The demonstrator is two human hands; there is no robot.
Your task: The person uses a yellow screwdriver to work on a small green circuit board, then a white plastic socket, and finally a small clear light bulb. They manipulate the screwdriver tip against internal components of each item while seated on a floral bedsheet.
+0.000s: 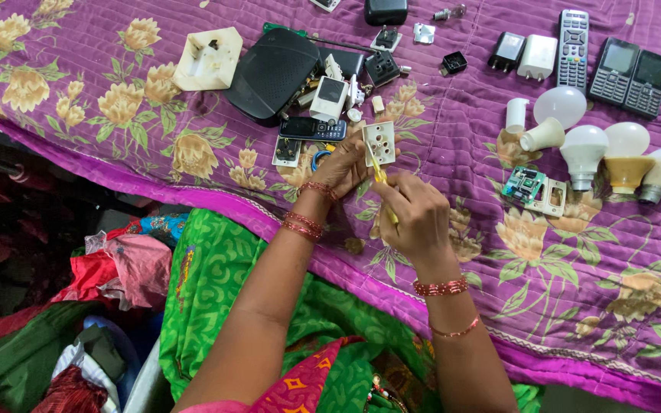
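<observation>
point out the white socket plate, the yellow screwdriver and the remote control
white socket plate [379, 142], head view, middle of its face
yellow screwdriver [377, 168], head view, on its shaft
remote control [573, 50], head view, on its keypad

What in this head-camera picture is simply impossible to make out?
- Head view: the yellow screwdriver tip, too small where it meets the white socket plate.
- Left hand fingertips, hidden behind that plate.
- Screwdriver handle, wrapped inside the right hand.
- White item at the top, cut off by the edge.
- Black router covers parts beneath it.
</observation>
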